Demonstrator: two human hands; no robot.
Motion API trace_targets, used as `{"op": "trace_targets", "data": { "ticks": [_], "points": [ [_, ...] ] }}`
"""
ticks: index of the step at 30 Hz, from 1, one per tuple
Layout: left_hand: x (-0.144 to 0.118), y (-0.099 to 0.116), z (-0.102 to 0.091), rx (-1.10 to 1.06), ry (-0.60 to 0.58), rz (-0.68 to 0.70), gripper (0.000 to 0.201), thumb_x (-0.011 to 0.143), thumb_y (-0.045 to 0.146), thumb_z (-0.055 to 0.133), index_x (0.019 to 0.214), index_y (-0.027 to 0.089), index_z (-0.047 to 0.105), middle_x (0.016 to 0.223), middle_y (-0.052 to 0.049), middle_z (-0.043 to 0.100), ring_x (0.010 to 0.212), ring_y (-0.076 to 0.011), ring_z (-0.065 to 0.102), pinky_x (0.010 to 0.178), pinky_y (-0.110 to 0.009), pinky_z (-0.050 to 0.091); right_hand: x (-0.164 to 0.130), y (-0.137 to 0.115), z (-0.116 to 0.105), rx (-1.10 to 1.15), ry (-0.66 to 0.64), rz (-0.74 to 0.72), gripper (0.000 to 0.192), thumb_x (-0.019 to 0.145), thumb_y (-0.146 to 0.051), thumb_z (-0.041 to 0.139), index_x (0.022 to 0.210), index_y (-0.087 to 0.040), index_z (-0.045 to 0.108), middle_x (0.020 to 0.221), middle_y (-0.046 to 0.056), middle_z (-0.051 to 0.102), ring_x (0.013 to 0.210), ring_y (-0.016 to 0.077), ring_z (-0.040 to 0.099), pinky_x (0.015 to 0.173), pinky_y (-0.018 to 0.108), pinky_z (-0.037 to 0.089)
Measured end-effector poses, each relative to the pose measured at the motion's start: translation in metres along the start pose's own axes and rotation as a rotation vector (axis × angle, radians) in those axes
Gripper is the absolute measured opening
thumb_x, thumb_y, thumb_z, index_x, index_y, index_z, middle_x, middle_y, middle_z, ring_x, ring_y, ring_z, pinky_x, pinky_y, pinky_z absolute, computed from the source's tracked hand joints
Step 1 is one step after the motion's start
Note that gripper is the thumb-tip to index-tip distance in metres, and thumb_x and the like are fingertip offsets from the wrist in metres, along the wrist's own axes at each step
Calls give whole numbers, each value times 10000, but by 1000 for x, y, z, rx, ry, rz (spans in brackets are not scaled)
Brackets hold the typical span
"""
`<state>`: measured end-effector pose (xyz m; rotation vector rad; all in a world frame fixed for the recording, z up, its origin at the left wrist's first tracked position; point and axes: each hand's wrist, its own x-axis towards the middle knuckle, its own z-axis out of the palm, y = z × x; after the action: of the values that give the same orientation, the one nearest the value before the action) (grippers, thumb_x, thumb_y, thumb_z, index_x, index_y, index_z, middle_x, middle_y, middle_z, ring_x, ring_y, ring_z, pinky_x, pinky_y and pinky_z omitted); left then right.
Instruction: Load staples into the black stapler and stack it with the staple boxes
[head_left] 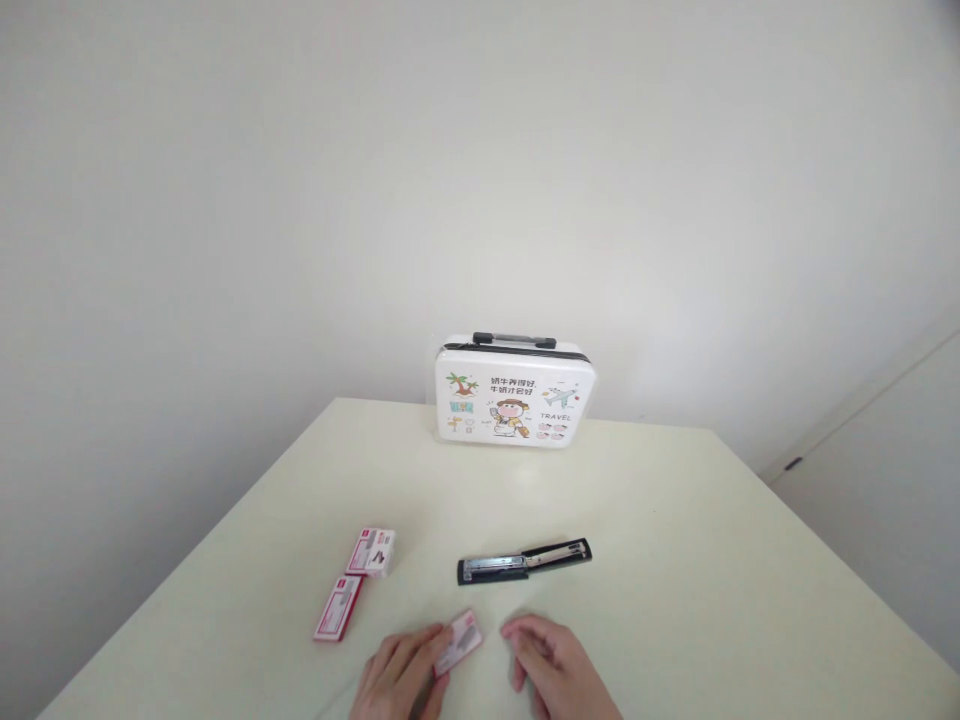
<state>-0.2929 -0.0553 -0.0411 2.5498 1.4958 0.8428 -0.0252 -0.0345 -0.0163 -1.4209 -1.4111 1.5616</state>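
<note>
In the head view, both hands sit at the bottom centre of the frame, on the near edge of a pale table [675, 560]. The left hand [397, 680] holds a small red and white box [458, 642]: its fingers curl under and around the box's lower left end, and the box juts up and to the right beyond the fingertips, tilted. The right hand [551, 665] lies just right of the box, fingers loosely bent and released, fingertips pointing left toward the box's free end with a narrow gap between; it grasps nothing.

Just above the hands, at lower centre, a black stapler [523, 562] lies opened out flat and long, its metal channel showing, apart from both hands.

At lower left lie two more red and white boxes: one [371, 552] higher up, the other [339, 607] below and left of it, near each other and well left of the held box.

At the far edge of the table, in mid frame, a white case [515, 395] with a dark handle and cartoon prints stands upright against a plain wall [300, 200].
</note>
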Motion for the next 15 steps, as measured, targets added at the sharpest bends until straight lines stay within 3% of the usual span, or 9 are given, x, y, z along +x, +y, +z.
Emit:
{"op": "trace_targets", "data": {
  "ticks": [3, 7, 11, 15],
  "points": [
    [35, 20, -2, -158, -81, -8, 465, 907, 282, 711, 1358, 335, 608, 1210, -20, 749, 1049, -211, 693, 881, -323, 603, 15, -7, 1, -143, 3, -25, 520, 923, -656, 476, 849, -169, 641, 567, -42, 546, 409, 77, 381, 408, 219, 249],
    [59, 34, 0, -273, -116, -44, 422, 898, 282, 730, 1305, 346, 637, 1212, -18, 739, 1087, -230, 672, 909, -363, 587, 27, -4, -21, -238, 127, -57, 421, 853, -553, 607, 661, -180, 570, 570, -48, 463, 552, 100, 417, 518, 230, 278],
    [61, 29, 8, -329, -125, -97, 397, 919, 266, 691, 1305, 328, 625, 1230, -34, 718, 1139, -247, 644, 974, -400, 552, 19, -4, -45, -331, 207, -36, 379, 880, -514, 576, 678, -193, 578, 566, -39, 501, 543, 119, 442, 529, 247, 288],
    [57, 26, 13, -373, -122, -150, 545, 895, 212, 681, 1409, 327, 540, 1237, -46, 704, 1150, -258, 635, 989, -416, 535, 6, -24, -49, -507, 320, -51, 192, 870, -407, 629, 852, -216, 641, 610, -42, 572, 586, 147, 523, 561, 253, 296]
  ]
}}
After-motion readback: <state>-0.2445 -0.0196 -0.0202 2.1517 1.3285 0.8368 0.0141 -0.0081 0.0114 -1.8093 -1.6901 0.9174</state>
